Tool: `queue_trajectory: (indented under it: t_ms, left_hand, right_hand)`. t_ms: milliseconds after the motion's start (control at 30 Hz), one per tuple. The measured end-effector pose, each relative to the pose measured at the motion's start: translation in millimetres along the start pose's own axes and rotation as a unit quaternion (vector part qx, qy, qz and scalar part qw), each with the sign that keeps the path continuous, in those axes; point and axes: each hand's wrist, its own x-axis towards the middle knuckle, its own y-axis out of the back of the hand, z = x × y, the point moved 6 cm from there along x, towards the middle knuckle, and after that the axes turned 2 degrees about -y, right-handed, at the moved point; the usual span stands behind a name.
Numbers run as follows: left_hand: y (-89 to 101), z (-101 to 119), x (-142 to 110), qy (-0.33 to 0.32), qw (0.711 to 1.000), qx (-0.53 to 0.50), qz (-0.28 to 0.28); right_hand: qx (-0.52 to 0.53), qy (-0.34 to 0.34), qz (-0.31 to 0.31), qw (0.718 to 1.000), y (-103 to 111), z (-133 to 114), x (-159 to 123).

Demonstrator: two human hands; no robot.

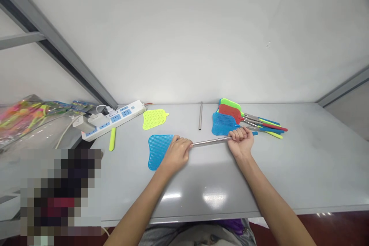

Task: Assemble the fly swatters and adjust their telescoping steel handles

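Note:
A blue fly swatter (159, 151) with a metal rod is held level just above or on the table, between both hands. My left hand (178, 151) is closed round it where the perforated head meets the rod, hiding that joint. My right hand (241, 140) grips the far end of the rod, and a blue handle tip sticks out beyond the fist. Behind them lie a loose yellow swatter head (155, 118) and a separate metal tube (200, 116). A short yellow handle (112, 139) rests at the left.
Several whole swatters, with a red head (230, 113) among them, lie piled behind my right hand. A white power strip (113, 120) with plugs and cords stands at the table's left. Clear plastic bags (31, 123) with colourful things lie further left. A wall rises behind the grey table (314, 153).

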Motion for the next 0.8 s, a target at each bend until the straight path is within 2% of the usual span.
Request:
queue_trajectory:
  t_ms: [533,800]
  left_hand:
    - [-4.2,-5,3,0.020,0.999,-0.029,0.011]
    - [-2.5,-13,2,0.036,0.998,-0.048,0.022]
  right_hand:
    - [-0.006,0.001,-0.003,1.000,-6,12,-3]
    - [-0.050,-0.058,0.009,0.997,-14,16,2]
